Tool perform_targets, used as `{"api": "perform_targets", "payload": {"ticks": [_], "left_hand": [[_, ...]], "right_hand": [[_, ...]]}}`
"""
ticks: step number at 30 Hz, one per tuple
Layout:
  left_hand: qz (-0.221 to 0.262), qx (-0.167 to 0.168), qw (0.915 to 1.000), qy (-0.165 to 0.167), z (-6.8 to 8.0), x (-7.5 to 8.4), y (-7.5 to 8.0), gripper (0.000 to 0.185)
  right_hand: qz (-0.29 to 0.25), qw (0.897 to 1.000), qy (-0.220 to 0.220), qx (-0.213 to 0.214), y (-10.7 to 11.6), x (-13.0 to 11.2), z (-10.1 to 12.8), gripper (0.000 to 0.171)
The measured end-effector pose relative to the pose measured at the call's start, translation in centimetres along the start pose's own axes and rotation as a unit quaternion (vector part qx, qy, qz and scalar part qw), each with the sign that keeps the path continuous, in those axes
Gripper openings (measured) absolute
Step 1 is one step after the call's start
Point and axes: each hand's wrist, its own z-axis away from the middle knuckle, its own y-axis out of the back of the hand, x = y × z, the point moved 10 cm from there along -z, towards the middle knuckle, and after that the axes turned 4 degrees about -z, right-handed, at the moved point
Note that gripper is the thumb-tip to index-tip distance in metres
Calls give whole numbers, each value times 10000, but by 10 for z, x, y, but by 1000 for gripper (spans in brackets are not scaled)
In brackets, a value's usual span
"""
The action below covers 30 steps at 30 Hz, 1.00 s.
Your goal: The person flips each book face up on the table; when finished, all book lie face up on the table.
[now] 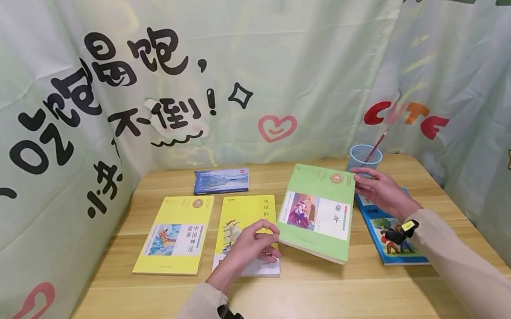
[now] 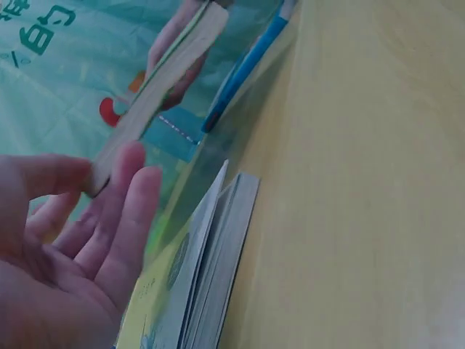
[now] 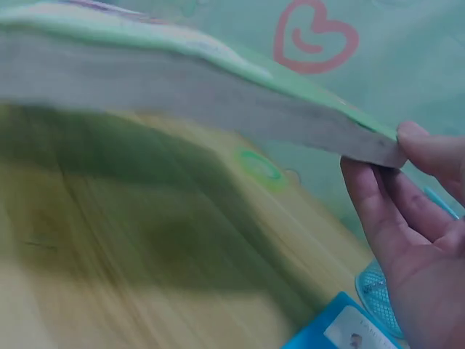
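Note:
My right hand (image 1: 378, 188) pinches the far right corner of a green book (image 1: 318, 210), thumb on top and fingers beneath, as the right wrist view shows (image 3: 414, 233). The green book (image 3: 182, 87) is lifted and tilted above the wooden table (image 1: 319, 297). My left hand (image 1: 250, 247) hovers over a yellow book (image 1: 238, 222) with relaxed fingers. Its fingertips are right at the green book's near left corner (image 2: 174, 65), and I cannot tell whether they touch it. The left hand (image 2: 87, 254) holds nothing, and the yellow book (image 2: 211, 276) lies flat under it.
Another yellow book (image 1: 175, 234) lies at the left, and a small blue book (image 1: 220, 180) at the back. A blue picture book (image 1: 395, 241) sits under my right wrist. A blue cup (image 1: 363, 157) with a pen stands at the back right. Printed curtains enclose the table.

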Motion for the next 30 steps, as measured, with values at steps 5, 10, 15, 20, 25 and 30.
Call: {"api": "perform_targets", "payload": {"ticks": [5,10,15,20,25,30], "left_hand": [[-425,-596,9973,29,4,-1,-22,10],[-610,-1177,9912,49,7,-3,-46,6],[-709,-1505,9860,83,7,-7,-63,6],[-834,-1631,9830,159,9,-10,-70,7],[-946,-1709,9803,307,12,-11,-73,6],[-948,-1698,9796,512,14,-12,-74,7]], "right_hand": [[912,9956,-126,191,1,-1,-11,63],[1553,9876,-136,164,1,3,-21,59],[2017,9792,-235,-2,1,13,-30,55],[2221,9743,-354,-110,-2,23,-37,48],[2452,9681,-507,-79,-2,31,-40,44],[2658,9621,-602,-52,-2,34,-40,44]]}}
